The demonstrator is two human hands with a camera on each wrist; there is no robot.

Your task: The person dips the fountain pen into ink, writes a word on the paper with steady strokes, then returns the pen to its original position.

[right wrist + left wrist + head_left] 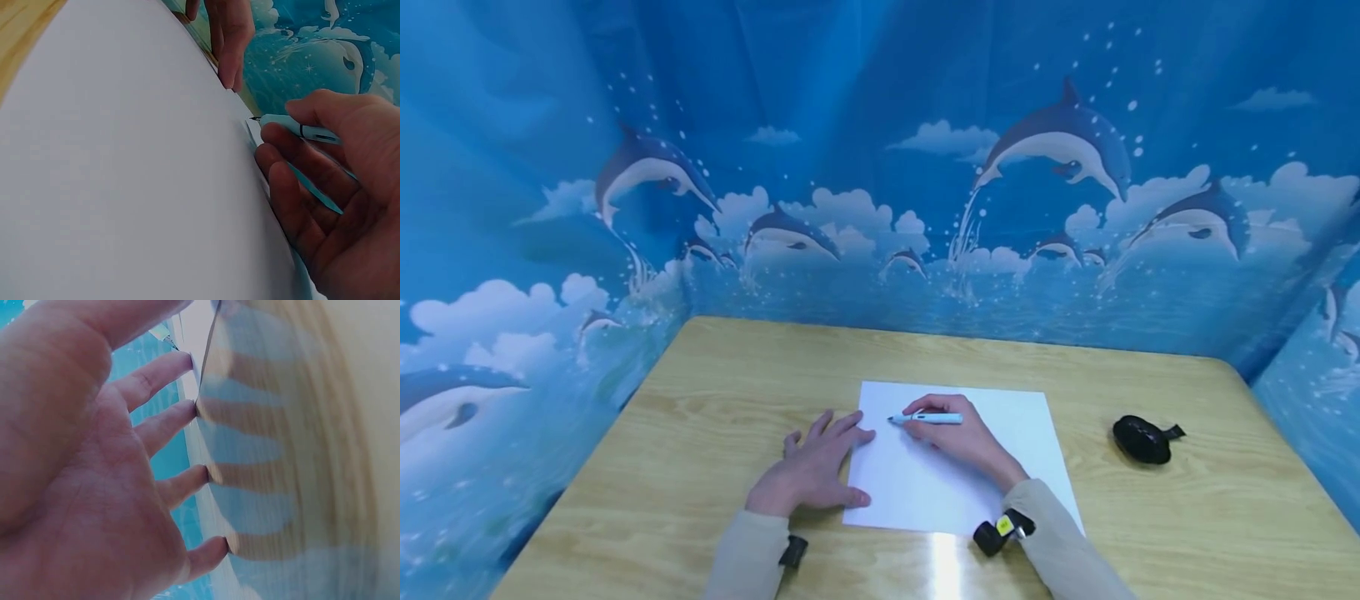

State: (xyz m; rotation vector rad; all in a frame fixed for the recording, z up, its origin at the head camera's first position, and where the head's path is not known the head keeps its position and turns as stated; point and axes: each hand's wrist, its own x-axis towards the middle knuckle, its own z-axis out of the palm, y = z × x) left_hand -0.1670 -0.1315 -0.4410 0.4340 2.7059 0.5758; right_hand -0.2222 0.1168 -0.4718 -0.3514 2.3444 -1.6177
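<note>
Leftmost on the wood-grained table (700,417), a person's left hand (812,473) lies palm down, its grip spread wide and pinching nothing; the fingers are fanned apart, with the index fingertip and thumb over the left edge of a white sheet of paper (891,487). Just to the right, above the sheet, the right hand (966,437) pinches a light blue pen (946,418) between thumb and fingers, a closed, narrow grip. The pen's dark tip points left, near the left hand's fingertips; whether it touches the paper is hard to tell. Farther right, well apart from the sheet, sits a small, glossy black object (1141,439).
</note>
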